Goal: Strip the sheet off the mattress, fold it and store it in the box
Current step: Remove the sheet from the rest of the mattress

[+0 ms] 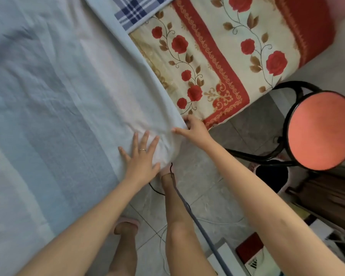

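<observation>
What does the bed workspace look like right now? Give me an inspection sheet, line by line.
Surface: fully covered by bedding.
Job's things: pale sheet spread out, corner not yet off; boxes low right, storage one unclear.
Clutter: rose blanket, plaid cloth.
Hands: left hand flat on the sheet corner; right hand grips the sheet's edge.
Cables: dark cord by the legs; white cable on the floor.
Surroundings: tiled floor, stool.

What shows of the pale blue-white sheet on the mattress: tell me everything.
The pale blue-white fabric sheet lies spread and wrinkled, faintly striped. Its near corner bunches up where the left hand presses flat on it and the right hand grips its edge, beside the red rose-patterned blanket.
</observation>
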A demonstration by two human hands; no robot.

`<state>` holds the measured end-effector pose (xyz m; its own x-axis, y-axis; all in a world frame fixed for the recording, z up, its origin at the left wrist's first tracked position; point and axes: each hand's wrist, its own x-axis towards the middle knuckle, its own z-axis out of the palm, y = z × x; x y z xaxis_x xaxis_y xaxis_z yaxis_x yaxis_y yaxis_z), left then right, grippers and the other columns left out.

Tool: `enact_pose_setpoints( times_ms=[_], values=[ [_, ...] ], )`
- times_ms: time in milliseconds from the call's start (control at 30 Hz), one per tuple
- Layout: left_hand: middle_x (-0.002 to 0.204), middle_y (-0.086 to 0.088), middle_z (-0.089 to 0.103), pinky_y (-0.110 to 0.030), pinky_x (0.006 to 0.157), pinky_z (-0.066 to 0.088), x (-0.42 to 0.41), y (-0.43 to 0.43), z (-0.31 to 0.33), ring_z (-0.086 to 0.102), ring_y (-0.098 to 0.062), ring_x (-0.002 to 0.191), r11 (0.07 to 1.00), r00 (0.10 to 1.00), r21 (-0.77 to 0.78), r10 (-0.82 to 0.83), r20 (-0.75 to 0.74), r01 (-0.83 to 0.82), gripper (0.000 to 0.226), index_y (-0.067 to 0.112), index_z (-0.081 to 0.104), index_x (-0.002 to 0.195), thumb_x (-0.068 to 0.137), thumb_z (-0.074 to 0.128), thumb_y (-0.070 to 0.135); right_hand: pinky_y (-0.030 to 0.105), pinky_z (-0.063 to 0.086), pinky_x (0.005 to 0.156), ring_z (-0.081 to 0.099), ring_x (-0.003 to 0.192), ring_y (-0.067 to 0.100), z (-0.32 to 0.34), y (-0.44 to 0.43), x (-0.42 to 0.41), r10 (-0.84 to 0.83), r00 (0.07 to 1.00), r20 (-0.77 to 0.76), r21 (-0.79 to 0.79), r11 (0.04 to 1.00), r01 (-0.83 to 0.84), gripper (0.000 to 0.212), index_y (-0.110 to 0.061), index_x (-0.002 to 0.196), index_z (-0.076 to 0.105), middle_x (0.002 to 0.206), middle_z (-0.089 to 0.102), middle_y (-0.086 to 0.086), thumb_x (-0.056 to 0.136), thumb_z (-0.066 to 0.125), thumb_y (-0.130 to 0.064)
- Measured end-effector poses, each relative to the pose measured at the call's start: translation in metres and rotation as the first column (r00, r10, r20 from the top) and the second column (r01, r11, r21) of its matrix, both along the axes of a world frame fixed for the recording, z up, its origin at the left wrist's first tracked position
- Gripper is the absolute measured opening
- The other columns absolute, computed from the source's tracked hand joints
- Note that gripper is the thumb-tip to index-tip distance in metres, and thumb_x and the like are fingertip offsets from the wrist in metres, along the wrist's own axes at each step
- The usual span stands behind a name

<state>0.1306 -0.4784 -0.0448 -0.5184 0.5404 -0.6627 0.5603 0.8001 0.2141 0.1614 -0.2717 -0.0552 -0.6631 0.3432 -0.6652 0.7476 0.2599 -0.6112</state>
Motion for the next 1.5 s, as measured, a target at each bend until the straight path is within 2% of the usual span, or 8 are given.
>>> enact_pose_setpoints(
  times_ms=[267, 433, 567, 700, 833, 1167, 1400, 1500],
  values=[
    [0.155, 0.002, -0.025, -0.072, 0.103, 0.003, 0.011, -0.003, -0.004, -0.026, -0.029, 0.141, 0.999, 0.999, -0.032, -0.028, -0.021, 0.028, 0.084, 0.031, -0.014, 0.149, 0.090, 0.044, 0.049, 0.029, 0.033, 0.060, 0.046, 0.065, 0.013, 0.005, 0.030, 0.031, 0.347, 0.932, 0.104, -0.192, 0.926, -0.324, 0.034, 0.000, 0.088, 0.066, 0.073, 0.052, 0.004, 0.077, 0.078, -0.030],
    [0.143, 0.001, -0.047, -0.074, 0.101, -0.002, 0.013, -0.010, -0.012, -0.037, -0.031, 0.135, 0.993, 0.995, -0.060, -0.098, -0.001, 0.098, 0.094, 0.033, -0.035, 0.137, 0.087, 0.041, 0.058, 0.035, 0.049, 0.063, 0.060, 0.066, 0.014, -0.004, 0.034, 0.054, 0.115, 0.974, 0.196, 0.136, 0.980, -0.143, 0.014, -0.015, 0.083, 0.060, 0.071, 0.062, -0.001, 0.087, 0.066, -0.027],
    [0.143, 0.002, -0.048, -0.075, 0.097, -0.009, 0.015, -0.014, -0.020, -0.043, -0.029, 0.131, 0.995, 0.995, -0.034, -0.094, 0.032, 0.095, 0.091, 0.039, -0.037, 0.136, 0.080, 0.028, 0.071, 0.033, 0.041, 0.062, 0.060, 0.079, 0.024, -0.009, 0.005, 0.076, -0.358, 0.933, 0.038, 0.488, 0.821, 0.295, 0.011, -0.010, 0.094, 0.052, 0.081, 0.059, 0.002, 0.094, 0.053, -0.021],
    [0.154, 0.000, -0.027, -0.074, 0.100, -0.003, 0.006, -0.023, -0.024, -0.029, -0.023, 0.140, 0.988, 0.995, 0.115, -0.100, -0.030, 0.103, 0.078, 0.035, -0.009, 0.148, 0.081, 0.019, 0.064, 0.040, 0.045, 0.089, 0.054, 0.101, 0.020, -0.003, -0.013, 0.042, 0.213, 0.924, -0.317, 0.667, 0.743, 0.058, 0.025, -0.010, 0.106, 0.060, 0.105, 0.062, 0.003, 0.083, 0.054, -0.005],
    [0.157, -0.012, 0.007, -0.073, 0.102, 0.008, -0.036, -0.040, -0.035, -0.005, -0.027, 0.146, 0.986, 0.987, 0.165, 0.051, -0.155, -0.025, 0.073, 0.025, 0.018, 0.148, 0.084, 0.031, 0.056, 0.040, 0.016, 0.117, 0.032, 0.140, 0.025, -0.033, -0.026, -0.012, 0.828, 0.540, -0.151, 0.735, 0.459, -0.499, 0.050, -0.018, 0.142, 0.044, 0.148, 0.041, 0.003, 0.092, 0.046, -0.019],
    [0.157, -0.004, -0.019, -0.068, 0.104, -0.008, -0.263, -0.093, -0.029, -0.018, -0.026, 0.144, 0.654, 0.604, 0.140, 0.746, -0.280, -0.743, 0.128, 0.035, -0.010, 0.149, 0.056, 0.069, 0.073, 0.049, -0.020, 0.111, -0.020, 0.145, 0.022, -0.026, 0.002, -0.216, 0.819, 0.415, 0.396, 0.618, 0.097, -0.781, 0.110, -0.030, 0.146, -0.024, 0.156, -0.026, -0.001, 0.069, 0.025, -0.091],
    [0.147, 0.001, -0.041, -0.069, 0.102, -0.011, -0.320, -0.138, -0.018, -0.033, -0.026, 0.138, 0.575, 0.584, -0.106, 0.799, -0.142, -0.811, 0.149, 0.035, -0.031, 0.141, 0.039, 0.068, 0.082, 0.063, -0.017, 0.106, -0.024, 0.143, 0.032, 0.002, -0.064, -0.278, 0.636, 0.677, 0.370, 0.477, 0.496, -0.726, 0.121, -0.019, 0.149, -0.020, 0.155, -0.028, 0.009, 0.070, 0.043, -0.085],
    [0.143, 0.000, -0.047, -0.070, 0.101, -0.012, -0.322, -0.146, -0.018, -0.036, -0.027, 0.136, 0.585, 0.593, -0.102, 0.801, -0.084, -0.804, 0.154, 0.035, -0.035, 0.138, 0.034, 0.066, 0.086, 0.067, -0.019, 0.104, -0.016, 0.145, 0.033, 0.013, -0.112, -0.326, 0.746, 0.564, 0.353, 0.510, 0.352, -0.785, 0.097, -0.034, 0.151, -0.005, 0.160, -0.012, 0.006, 0.077, 0.035, -0.082]
  ],
)
